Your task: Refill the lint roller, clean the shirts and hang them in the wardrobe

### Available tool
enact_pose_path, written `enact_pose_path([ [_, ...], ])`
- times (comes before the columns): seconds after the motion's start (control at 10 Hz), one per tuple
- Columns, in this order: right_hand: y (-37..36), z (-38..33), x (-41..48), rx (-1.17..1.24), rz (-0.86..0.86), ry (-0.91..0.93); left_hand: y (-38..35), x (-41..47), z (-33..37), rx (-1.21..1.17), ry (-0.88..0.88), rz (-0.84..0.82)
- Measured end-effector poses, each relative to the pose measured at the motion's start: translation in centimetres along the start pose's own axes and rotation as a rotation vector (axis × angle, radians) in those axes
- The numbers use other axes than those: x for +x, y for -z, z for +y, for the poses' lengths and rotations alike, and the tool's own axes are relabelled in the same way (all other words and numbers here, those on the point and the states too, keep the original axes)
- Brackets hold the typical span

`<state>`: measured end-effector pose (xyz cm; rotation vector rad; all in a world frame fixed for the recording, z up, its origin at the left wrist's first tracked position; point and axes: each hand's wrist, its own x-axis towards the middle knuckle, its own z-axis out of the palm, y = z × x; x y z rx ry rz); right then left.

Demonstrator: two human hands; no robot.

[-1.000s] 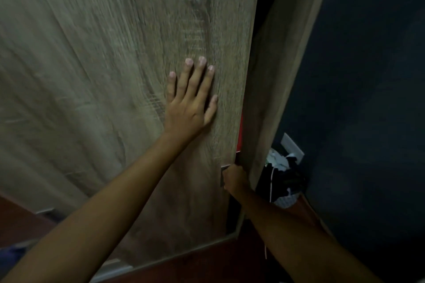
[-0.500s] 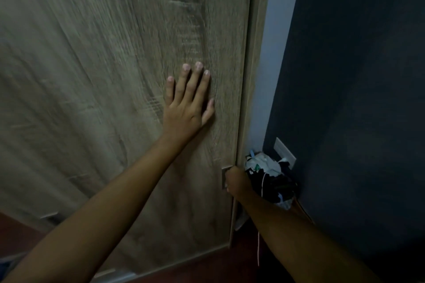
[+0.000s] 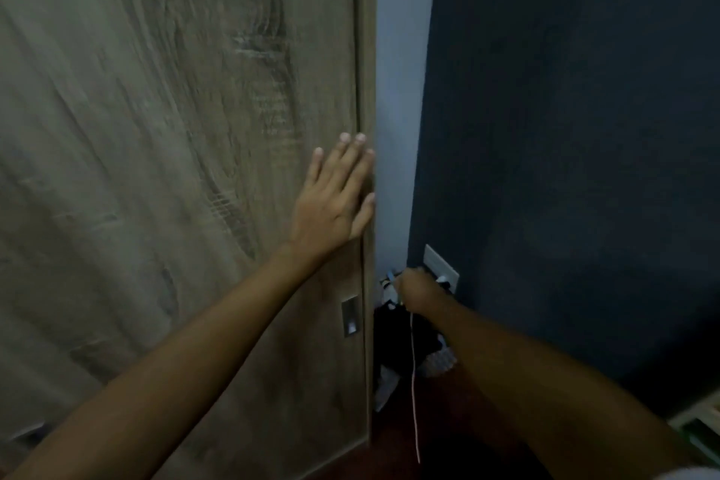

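Note:
The wood-grain wardrobe door [image 3: 175, 168] fills the left of the view and sits flush against its frame, with no gap showing. My left hand [image 3: 335, 195] lies flat on the door near its right edge, fingers spread. My right hand [image 3: 419, 290] hangs in a loose fist to the right of the door, off the small metal recessed handle [image 3: 350, 316]. It holds nothing that I can see. No shirt or lint roller is in view.
A dark blue wall [image 3: 565, 129] rises on the right, with a pale strip of wall beside the wardrobe. A white wall socket [image 3: 438, 265] sits low on it, above a pile of dark items and a thin white cable [image 3: 413, 382] on the floor.
The door has slid fully shut; the dark gap with red cloth is gone. My right hand has let go of the handle and moved right. My left hand has shifted towards the door's edge.

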<state>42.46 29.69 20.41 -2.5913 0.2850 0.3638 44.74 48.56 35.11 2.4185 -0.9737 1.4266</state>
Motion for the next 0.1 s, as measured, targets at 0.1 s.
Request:
enact_pose_path([
  [0.1, 6.72, 3.25, -0.23, -0.063, 0.195, -0.023, -0.9, 4.4, 3.51, -0.146, -0.149, -0.086],
])
